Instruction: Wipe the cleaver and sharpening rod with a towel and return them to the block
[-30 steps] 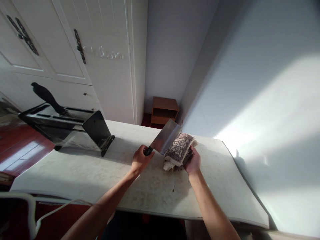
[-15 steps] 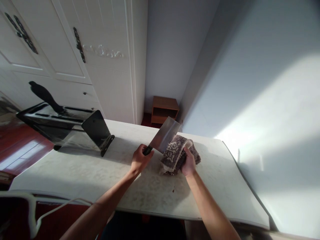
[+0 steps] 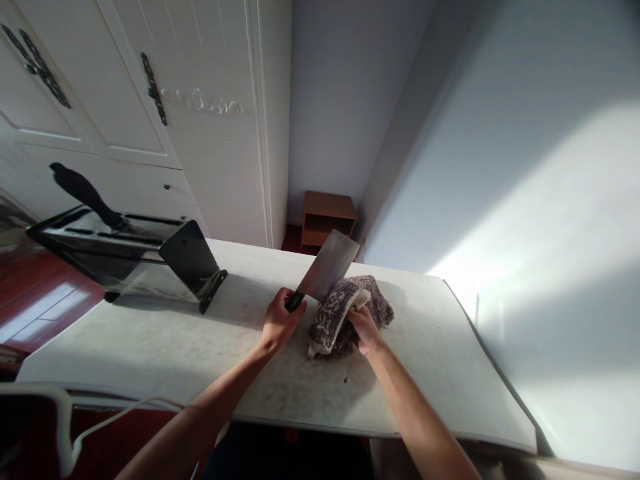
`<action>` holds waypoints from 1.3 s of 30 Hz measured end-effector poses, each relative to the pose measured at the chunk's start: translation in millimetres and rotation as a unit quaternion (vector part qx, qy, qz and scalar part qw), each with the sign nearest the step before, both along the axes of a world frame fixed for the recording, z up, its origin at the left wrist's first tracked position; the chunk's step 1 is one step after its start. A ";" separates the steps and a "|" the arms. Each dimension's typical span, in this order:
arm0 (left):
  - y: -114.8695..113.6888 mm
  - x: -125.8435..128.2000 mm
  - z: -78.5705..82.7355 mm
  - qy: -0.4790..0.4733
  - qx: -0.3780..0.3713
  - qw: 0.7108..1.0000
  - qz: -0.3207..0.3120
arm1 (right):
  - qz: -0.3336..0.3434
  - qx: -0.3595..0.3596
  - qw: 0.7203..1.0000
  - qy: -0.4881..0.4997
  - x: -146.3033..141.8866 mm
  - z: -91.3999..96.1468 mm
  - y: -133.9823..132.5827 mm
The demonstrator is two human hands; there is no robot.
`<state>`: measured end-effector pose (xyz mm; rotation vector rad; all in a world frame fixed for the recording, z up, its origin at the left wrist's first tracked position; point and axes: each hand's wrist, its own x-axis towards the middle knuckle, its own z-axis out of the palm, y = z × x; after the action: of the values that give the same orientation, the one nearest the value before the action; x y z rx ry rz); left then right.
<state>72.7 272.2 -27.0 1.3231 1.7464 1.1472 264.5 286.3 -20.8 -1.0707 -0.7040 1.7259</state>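
Observation:
My left hand (image 3: 283, 316) is closed round the black handle of a cleaver (image 3: 331, 264), whose broad blade points away from me, tilted up to the right. A folded grey-brown patterned towel (image 3: 334, 316) is bunched against the lower part of the blade. My right hand (image 3: 366, 331) grips the towel from the right, its fingers partly tucked under a fold. Part of the blade's lower edge is covered by the cloth.
A black knife block (image 3: 185, 263) with one black-handled knife (image 3: 87, 193) stands at the left of the pale table (image 3: 440, 360). A small dark speck (image 3: 345, 380) lies near the front edge. Behind are a white cabinet (image 3: 215, 153) and a brown nightstand (image 3: 327, 208); a wall stands right.
My right hand has moved the towel a little left and toward me, and its upper fold has shifted. The cleaver stays nearly in place in my left hand.

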 end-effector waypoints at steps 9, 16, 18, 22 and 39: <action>-5.3 0.0 3.5 0.077 0.026 0.996 -0.042 | -0.013 -0.002 1.000 -0.015 0.2 1.7 0.5; -4.6 -3.6 11.1 0.117 0.027 0.991 -0.067 | -0.038 0.018 0.999 -0.027 1.2 2.0 -0.4; -3.7 -5.7 11.5 0.133 0.026 0.988 -0.071 | -0.071 0.021 0.997 -0.024 1.1 1.6 0.8; -3.1 -8.7 11.5 0.170 0.034 0.981 -0.088 | -0.127 0.038 0.991 -0.022 3.4 -0.4 5.7; -6.2 -5.8 10.1 0.245 0.025 0.961 -0.128 | -0.253 0.056 0.966 -0.006 29.9 -11.4 24.4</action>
<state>66.9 265.9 -16.9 1.9250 1.8088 0.7621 294.4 310.7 -32.3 -1.0713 -0.4754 1.2277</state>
